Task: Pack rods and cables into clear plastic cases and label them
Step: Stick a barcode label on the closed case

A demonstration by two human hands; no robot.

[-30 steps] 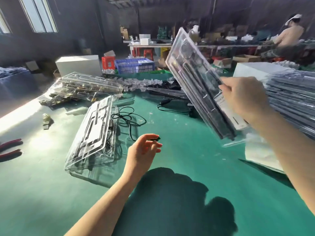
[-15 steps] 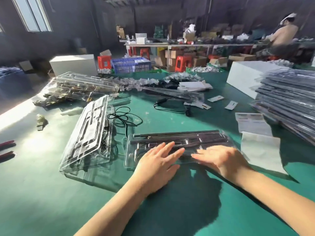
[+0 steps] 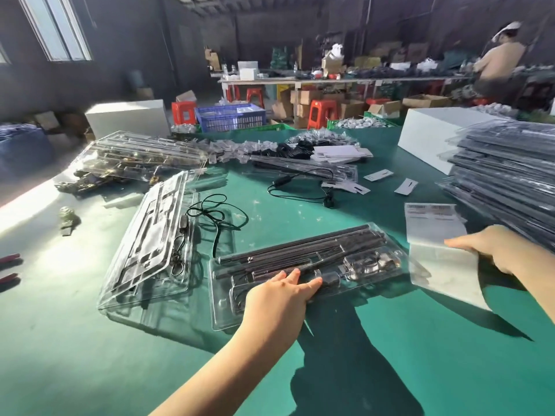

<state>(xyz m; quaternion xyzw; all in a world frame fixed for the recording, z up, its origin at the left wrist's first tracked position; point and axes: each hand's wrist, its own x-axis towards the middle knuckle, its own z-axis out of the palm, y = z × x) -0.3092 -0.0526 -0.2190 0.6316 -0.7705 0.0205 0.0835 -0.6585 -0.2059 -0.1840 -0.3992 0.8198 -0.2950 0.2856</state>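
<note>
Though glossy, ridged clear case (image 3: 300, 283)

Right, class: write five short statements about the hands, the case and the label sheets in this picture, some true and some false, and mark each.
1. The left hand lies flat on the packed case. True.
2. The right hand holds red pliers. False: it touches the near label sheet.
3. The case lies on the green table. True.
4. The case holds only a cable. False: black rods lie in it.
5. A loose black cable lies on the table beyond the case. True.
</note>
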